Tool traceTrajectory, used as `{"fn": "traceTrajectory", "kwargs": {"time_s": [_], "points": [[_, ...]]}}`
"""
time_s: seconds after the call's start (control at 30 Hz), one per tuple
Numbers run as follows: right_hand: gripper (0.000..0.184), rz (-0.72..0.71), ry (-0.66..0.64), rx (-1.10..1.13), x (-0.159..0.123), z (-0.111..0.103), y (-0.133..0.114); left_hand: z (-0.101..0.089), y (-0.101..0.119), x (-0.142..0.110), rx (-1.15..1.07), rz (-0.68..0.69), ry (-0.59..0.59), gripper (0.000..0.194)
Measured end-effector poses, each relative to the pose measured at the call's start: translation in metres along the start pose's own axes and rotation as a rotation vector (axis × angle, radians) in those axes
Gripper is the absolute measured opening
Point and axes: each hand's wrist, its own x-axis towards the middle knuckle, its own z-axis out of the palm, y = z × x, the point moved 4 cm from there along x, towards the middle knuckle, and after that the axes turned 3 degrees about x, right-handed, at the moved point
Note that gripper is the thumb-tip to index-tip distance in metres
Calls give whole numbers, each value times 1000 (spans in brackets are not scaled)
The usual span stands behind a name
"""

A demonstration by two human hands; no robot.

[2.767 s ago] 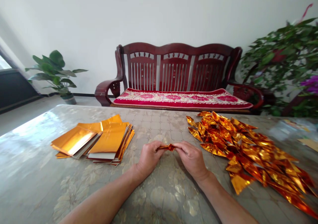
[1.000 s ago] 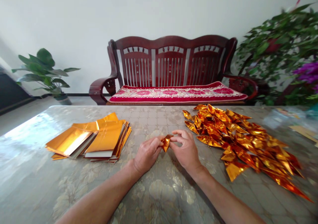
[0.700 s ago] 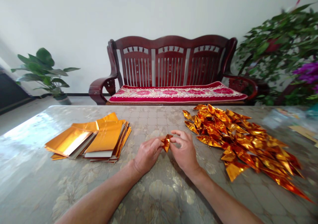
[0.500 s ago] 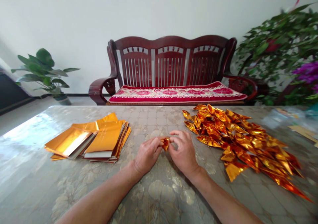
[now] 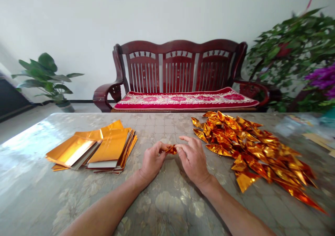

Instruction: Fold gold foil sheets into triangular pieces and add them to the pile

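Between my two hands, just above the middle of the table, is a small folded gold foil paper piece (image 5: 171, 149). My left hand (image 5: 154, 159) pinches its left end between thumb and fingers. At the other end, the thumb and forefinger of my right hand (image 5: 193, 161) close on it, while other fingers of that hand stick out. The fingertips cover part of the foil. To the left lies a stack of flat gold foil paper sheets (image 5: 108, 149). On the right spreads a heap of folded gold foil pieces (image 5: 251, 145) with pointed ends.
A patterned grey cover lies over the table (image 5: 162, 201). Clear plastic wrapping (image 5: 298, 123) and a tan card strip (image 5: 318, 141) are at the far right. Beyond the table stand a dark red wooden bench (image 5: 179, 65) and a potted plant (image 5: 61, 98).
The foil piece between my fingers has turned and looks flatter and wider. My left fingers have shifted slightly left and downward. Both hands still grip it.
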Motion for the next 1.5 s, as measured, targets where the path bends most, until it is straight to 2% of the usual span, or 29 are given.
{"fn": "traceTrajectory", "kwargs": {"time_s": [0.1, 0.2, 0.3, 0.57, 0.77, 0.93, 1.07, 1.2, 1.37, 1.5], "points": [[22, 5, 36, 101, -1, -3, 11, -1, -9, 5, -158, -136, 53, 3], [22, -25, 42, 222, -1, -4, 21, 0, -12, 9, -283, -213, 63, 8], [30, -80, 23, 280, 1, -4, 28, 0, -12, 12, -328, -257, 36, 14], [41, -209, -48, 210, 3, -8, 29, 2, -12, 14, -390, -320, -38, 27], [33, -269, -119, 117, 0, -3, 31, 9, -18, 14, -474, -336, -119, 26], [31, -225, -169, 169, -1, 2, 35, 11, -25, 12, -363, -270, -125, 22], [32, -155, -187, 212, -1, 3, 38, 4, -15, 12, -257, -212, -90, 33], [31, -125, -197, 244, -1, 4, 39, -7, -1, 14, -134, -71, -90, 43], [31, -114, -220, 263, -1, 4, 40, -14, 4, 13, 108, 112, -104, 38], [38, -108, -240, 277, -2, 4, 40, -14, 5, 11, 151, 186, -138, 36]]}}
